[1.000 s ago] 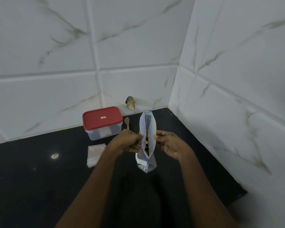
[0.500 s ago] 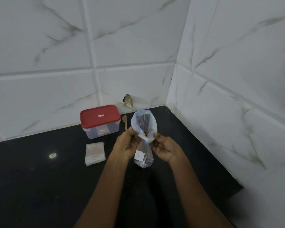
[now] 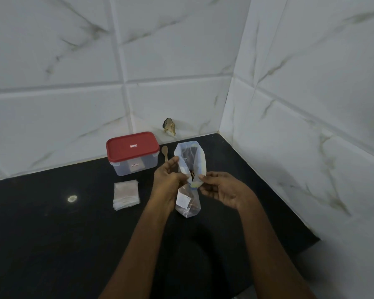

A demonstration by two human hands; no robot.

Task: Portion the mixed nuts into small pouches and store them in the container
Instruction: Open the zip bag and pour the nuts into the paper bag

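Observation:
A clear plastic bag of mixed nuts (image 3: 188,203) stands upright on the black counter (image 3: 52,244), its mouth spread wide. My left hand (image 3: 167,180) pinches the left rim of the mouth and my right hand (image 3: 220,188) pinches the right rim. Dark nuts show inside near the opening and at the bottom. A clear container with a red lid (image 3: 132,153), closed, sits behind to the left. A stack of small clear pouches (image 3: 125,194) lies flat in front of it. A small wooden spoon (image 3: 165,153) lies between the container and the bag.
White marble-pattern tiled walls meet in a corner behind and to the right of the bag. A small brown object (image 3: 169,126) leans on the back wall. A bright reflection spot (image 3: 72,198) shows on the counter at left. The counter ends at lower right.
The bag's mouth went from a narrow slit to a wide round opening as my hands pulled its sides apart. The bag sits slightly lower and closer to the counter.

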